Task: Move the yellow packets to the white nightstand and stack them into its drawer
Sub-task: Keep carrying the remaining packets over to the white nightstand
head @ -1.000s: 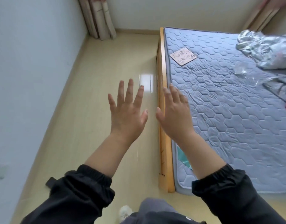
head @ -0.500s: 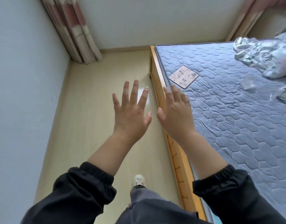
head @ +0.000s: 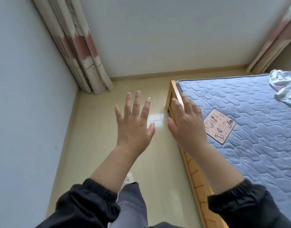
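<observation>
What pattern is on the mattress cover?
Light blue quilted hexagons on the mattress cover, seen in the head view.

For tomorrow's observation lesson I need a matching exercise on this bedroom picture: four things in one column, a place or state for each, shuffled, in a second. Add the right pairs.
Things:
1. left hand
2. pink card
3. curtain
4. crumpled cloth

Places or states:
A. hangs in the room's far left corner
B. lies flat on the blue mattress
C. open, fingers spread, above the floor
D. bunched up at the picture's right edge

Pairs: 1-C, 2-B, 3-A, 4-D
</observation>
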The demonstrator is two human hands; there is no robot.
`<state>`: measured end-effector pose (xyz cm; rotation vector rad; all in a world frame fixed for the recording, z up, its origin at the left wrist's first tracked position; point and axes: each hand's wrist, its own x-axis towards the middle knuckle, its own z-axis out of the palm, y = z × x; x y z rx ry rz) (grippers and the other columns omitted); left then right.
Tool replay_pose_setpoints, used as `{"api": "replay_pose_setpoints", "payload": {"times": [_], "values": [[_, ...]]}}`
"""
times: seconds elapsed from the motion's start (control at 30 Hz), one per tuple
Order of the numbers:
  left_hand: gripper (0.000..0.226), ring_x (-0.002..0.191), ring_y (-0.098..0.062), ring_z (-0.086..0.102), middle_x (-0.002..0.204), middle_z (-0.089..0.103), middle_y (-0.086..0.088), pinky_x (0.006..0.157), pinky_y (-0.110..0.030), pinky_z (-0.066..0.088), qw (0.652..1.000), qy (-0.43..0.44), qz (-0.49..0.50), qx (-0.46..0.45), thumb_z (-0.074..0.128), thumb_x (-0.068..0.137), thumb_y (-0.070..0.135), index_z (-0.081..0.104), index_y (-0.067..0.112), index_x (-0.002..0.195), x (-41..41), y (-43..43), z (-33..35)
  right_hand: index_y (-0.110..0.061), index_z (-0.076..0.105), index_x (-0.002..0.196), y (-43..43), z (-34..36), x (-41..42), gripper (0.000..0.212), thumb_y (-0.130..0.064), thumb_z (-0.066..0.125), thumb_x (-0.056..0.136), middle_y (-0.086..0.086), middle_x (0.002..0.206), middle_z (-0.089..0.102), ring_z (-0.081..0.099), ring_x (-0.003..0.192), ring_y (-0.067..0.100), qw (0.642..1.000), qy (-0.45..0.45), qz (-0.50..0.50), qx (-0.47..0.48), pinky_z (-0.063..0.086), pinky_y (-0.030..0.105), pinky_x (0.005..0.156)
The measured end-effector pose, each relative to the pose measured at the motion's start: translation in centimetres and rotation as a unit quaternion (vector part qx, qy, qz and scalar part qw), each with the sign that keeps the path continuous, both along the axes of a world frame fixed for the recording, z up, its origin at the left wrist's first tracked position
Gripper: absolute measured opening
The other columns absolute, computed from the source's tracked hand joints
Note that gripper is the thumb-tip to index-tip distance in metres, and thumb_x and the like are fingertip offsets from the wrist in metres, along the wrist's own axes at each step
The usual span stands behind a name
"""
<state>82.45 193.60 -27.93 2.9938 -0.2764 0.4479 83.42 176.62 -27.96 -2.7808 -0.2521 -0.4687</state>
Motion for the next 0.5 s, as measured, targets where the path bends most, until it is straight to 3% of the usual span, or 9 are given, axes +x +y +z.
{"api": "replay_pose_setpoints", "payload": {"times": [0.13,0.23,0.5], "values": [[0.073,0.145,-0.037,0.013,0.158,0.018,-0.014,0.106,-0.067,0.018,1.000,-0.008,-0.013,-0.008,0.053,0.085,0.045,0.025,0.019,0.148,12.3,5.2,1.2,-0.010,0.043,0.138,4.7,1.4,11.8,0.062,-0.042,0.037,0.086,0.018,0.148,0.037,0.035,0.135,0.035,1.000,-0.016,-0.022,-0.003,0.033,0.054,0.107],[0.070,0.145,-0.038,0.015,0.157,0.020,-0.015,0.105,-0.068,0.020,0.999,-0.011,-0.031,0.000,0.034,0.084,0.049,0.023,0.018,0.146,21.1,7.3,2.8,-0.011,0.039,0.140,6.8,2.9,19.2,0.062,-0.043,0.038,0.087,0.016,0.150,0.034,0.031,0.138,0.033,0.999,-0.015,-0.041,-0.001,0.031,0.053,0.109],[0.069,0.145,-0.036,0.014,0.157,0.023,-0.012,0.104,-0.070,0.018,0.995,-0.025,-0.096,-0.003,0.030,0.084,0.051,0.027,0.021,0.146,40.8,3.6,3.1,-0.014,0.041,0.141,5.4,3.9,36.2,0.062,-0.046,0.036,0.088,0.013,0.152,0.030,0.025,0.139,0.028,0.994,-0.024,-0.106,0.018,0.023,0.055,0.111]]}}
